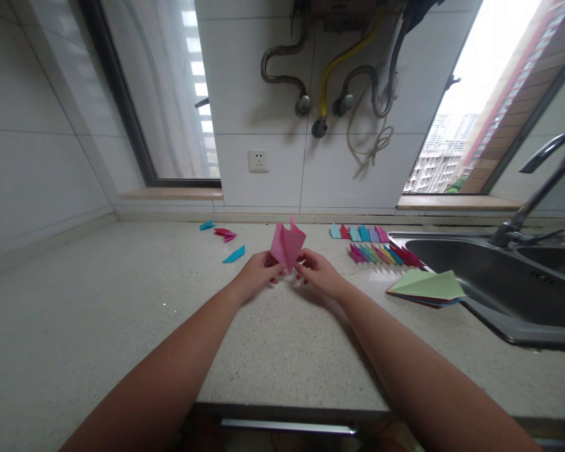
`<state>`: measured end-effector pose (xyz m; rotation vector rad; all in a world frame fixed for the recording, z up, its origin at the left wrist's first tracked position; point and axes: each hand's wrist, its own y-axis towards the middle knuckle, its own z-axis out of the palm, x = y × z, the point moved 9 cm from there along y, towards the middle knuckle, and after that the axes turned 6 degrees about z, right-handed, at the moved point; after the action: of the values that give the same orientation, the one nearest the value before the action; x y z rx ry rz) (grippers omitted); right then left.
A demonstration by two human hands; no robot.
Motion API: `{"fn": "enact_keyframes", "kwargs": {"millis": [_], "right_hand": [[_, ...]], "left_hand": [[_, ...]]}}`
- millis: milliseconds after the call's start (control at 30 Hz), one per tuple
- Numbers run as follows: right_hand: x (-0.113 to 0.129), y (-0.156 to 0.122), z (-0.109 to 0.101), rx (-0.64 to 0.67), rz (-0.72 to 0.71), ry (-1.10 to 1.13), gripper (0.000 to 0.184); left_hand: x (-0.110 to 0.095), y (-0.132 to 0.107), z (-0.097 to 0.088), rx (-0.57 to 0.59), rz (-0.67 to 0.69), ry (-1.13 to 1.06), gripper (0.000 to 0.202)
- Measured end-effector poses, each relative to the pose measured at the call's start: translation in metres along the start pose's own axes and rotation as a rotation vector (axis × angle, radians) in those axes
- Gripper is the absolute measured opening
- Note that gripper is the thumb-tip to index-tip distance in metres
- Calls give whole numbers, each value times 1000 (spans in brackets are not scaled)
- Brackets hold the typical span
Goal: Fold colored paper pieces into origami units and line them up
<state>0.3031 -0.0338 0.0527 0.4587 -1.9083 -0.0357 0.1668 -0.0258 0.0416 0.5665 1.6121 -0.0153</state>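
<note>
A partly folded sheet of pink paper is held up over the worktop, its creased panels spread and its lower end coming to a point. My left hand pinches its left edge near the bottom. On the other side, my right hand grips the right edge with thumb and fingers closed. Some fingertips are hidden behind the paper. Left of my hands lie a small blue folded paper piece, a red and pink folded piece and another blue one.
Two rows of colourful folded papers stand at the right, near the wall. A stack of paper sheets, pale green on top, lies beside the steel sink with its tap. Hoses and a socket are on the tiled wall.
</note>
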Motion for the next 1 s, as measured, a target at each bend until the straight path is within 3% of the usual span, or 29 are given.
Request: {"fn": "enact_keyframes", "kwargs": {"millis": [267,500,700,1000], "right_hand": [[5,0,-4,-42,-70,-96,30],[4,1,-6,-85,-61,-158,26],[1,3,-7,-72,-45,-127,15],[6,-1,-4,-38,-47,-30,16]], "left_hand": [[-4,-2,2,26,40,28,31],[-9,-4,4,45,8,57,36],[-13,-6,8,71,18,66,35],[-12,-7,10,89,51,107,34]]}}
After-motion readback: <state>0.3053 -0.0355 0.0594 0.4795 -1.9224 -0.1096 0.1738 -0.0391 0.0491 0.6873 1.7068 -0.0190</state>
